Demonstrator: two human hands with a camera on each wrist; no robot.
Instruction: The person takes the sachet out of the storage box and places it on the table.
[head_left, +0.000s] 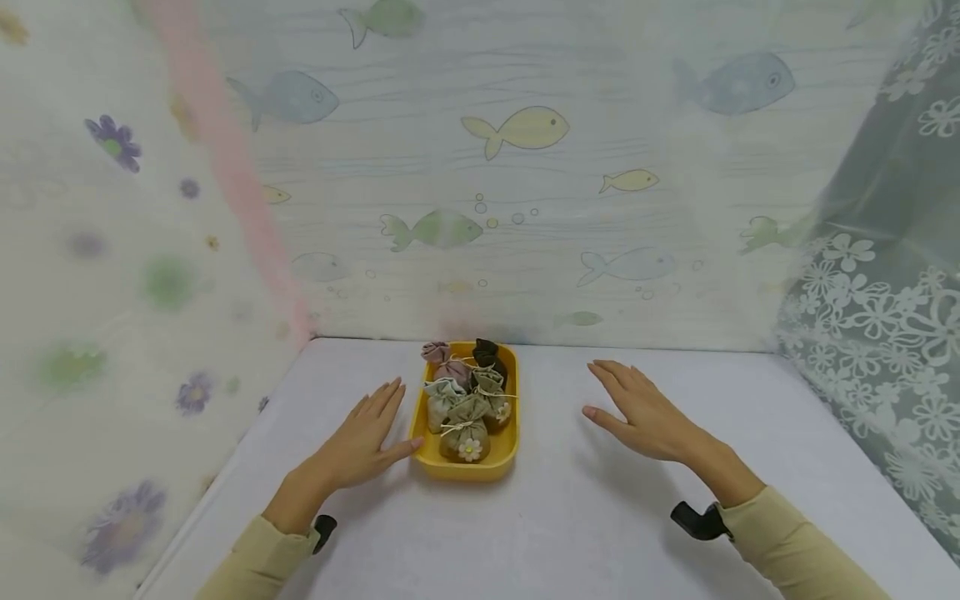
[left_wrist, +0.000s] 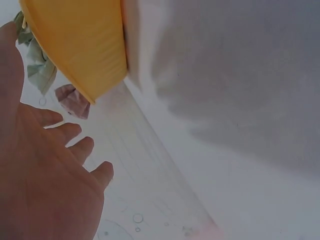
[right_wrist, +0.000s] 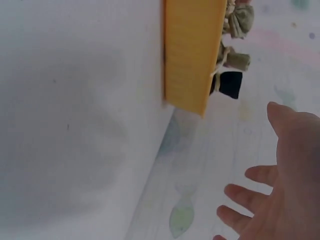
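A yellow plastic tray (head_left: 462,472) stands on the white table, holding several small drawstring pouches. At its front is an olive pouch (head_left: 454,437) with a white flower; behind it are a pale green pouch (head_left: 441,408), a pink pouch (head_left: 456,372) and a black pouch (head_left: 489,357). My left hand (head_left: 360,442) is at the tray's left side, fingers extended, thumb close to the rim; whether it touches cannot be told. My right hand (head_left: 648,412) hovers well to the right of the tray, fingers spread and holding nothing. Both wrist views show the tray's yellow wall (left_wrist: 82,40) beside the hands.
The white tabletop (head_left: 540,533) runs back to a curtain (head_left: 525,275) printed with fish. A flowered curtain (head_left: 135,333) hangs along the left, and a translucent one with white flowers (head_left: 885,333) along the right. A black strap piece (head_left: 699,522) shows at the right cuff.
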